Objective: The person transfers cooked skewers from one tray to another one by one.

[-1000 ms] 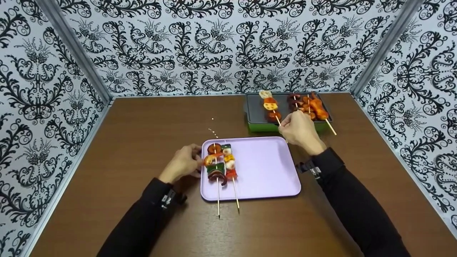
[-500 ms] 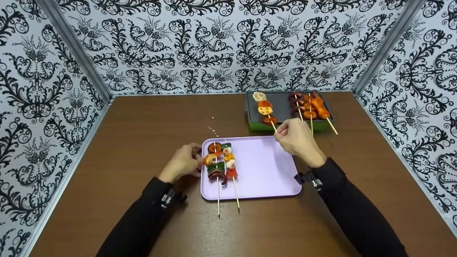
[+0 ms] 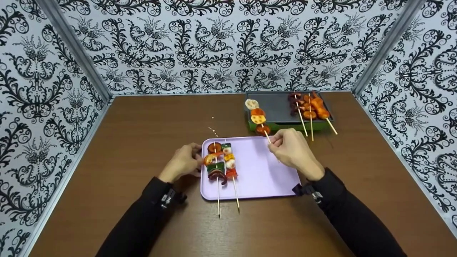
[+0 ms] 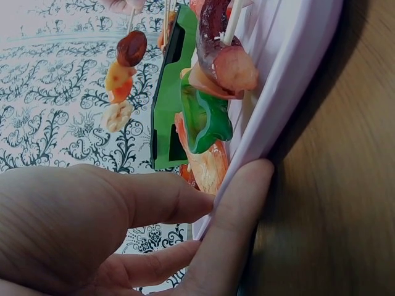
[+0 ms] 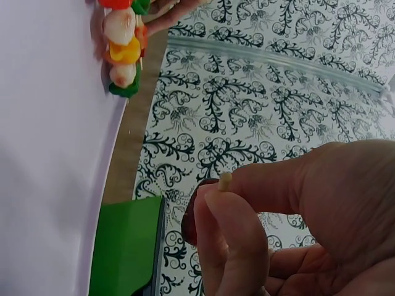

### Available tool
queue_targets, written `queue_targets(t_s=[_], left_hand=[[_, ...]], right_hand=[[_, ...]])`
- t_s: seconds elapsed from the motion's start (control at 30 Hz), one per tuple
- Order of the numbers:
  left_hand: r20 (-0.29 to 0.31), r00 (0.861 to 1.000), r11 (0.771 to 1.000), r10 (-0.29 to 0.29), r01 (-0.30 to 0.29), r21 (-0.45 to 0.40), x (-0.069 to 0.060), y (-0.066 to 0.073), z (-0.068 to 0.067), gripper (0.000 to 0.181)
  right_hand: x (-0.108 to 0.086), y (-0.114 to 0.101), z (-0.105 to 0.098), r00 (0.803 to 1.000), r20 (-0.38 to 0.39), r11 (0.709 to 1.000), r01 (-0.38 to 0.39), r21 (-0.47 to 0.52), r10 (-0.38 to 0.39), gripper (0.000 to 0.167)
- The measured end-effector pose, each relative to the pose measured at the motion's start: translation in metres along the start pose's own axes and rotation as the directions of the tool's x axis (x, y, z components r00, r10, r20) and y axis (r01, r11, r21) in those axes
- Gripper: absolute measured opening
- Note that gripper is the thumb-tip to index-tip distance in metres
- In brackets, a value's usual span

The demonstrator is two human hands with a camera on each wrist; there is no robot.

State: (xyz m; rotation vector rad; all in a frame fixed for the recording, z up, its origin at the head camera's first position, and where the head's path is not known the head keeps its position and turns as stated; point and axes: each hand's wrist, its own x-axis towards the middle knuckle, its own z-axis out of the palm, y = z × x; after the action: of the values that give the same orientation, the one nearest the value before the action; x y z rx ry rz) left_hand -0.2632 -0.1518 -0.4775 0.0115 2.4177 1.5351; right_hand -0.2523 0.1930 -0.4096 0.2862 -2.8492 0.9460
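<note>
My right hand (image 3: 294,151) pinches the wooden stick of a skewer (image 3: 258,116) threaded with a pale slice, orange and yellow pieces and a dark red round. That skewer hangs over the far rim of a lilac tray (image 3: 264,178), in front of the grill. My left hand (image 3: 182,162) grips the tray's left edge between thumb and fingers, as the left wrist view shows at the rim (image 4: 290,80). Two skewers lie on the tray's left side: one with a shrimp and green pepper (image 3: 215,166), one with white, yellow and red pieces (image 3: 230,163). Their sticks overhang the near edge.
A green grill (image 3: 275,126) with a dark grey plate (image 3: 273,107) stands behind the tray to the right. Several skewers (image 3: 310,107) lie on its right half, sticks jutting toward me. Patterned walls (image 3: 217,46) enclose the brown table (image 3: 150,121) at the back and sides.
My right hand has drawn the pinched skewer off the grill, toward me and leftward, to above the tray's far edge. My left hand stays at the tray's left edge.
</note>
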Motion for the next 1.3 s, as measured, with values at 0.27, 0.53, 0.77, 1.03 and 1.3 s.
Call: queue_targets(t_s=[0.27, 0.53, 0.77, 1.03, 1.3], left_hand=[[0.005, 1.000, 1.000, 0.011, -0.011, -0.012, -0.001, -0.001, 0.000, 0.057], [-0.001, 1.000, 1.000, 0.008, -0.008, -0.013, -0.002, 0.001, 0.001, 0.055], [-0.004, 1.000, 1.000, -0.010, 0.010, -0.005, -0.002, 0.002, 0.001, 0.058], [0.001, 1.000, 1.000, -0.018, 0.018, -0.024, -0.002, 0.003, 0.001, 0.059], [-0.001, 1.000, 1.000, -0.007, 0.007, -0.019, 0.000, 0.001, 0.000, 0.058]], right_hand=[[-0.016, -0.004, 0.009, 0.999, 0.043, 0.999, 0.000, 0.047, -0.002, 0.011], [-0.027, -0.004, 0.019, 0.999, 0.046, 0.998, 0.026, 0.050, -0.029, 0.013], [-0.038, -0.003, 0.027, 0.997, 0.065, 0.997, 0.026, 0.072, -0.031, 0.014], [-0.047, -0.004, 0.036, 0.995, 0.094, 0.997, 0.032, 0.076, -0.039, 0.013], [-0.054, -0.004, 0.043, 0.992, 0.125, 0.996, 0.014, 0.086, -0.025, 0.014]])
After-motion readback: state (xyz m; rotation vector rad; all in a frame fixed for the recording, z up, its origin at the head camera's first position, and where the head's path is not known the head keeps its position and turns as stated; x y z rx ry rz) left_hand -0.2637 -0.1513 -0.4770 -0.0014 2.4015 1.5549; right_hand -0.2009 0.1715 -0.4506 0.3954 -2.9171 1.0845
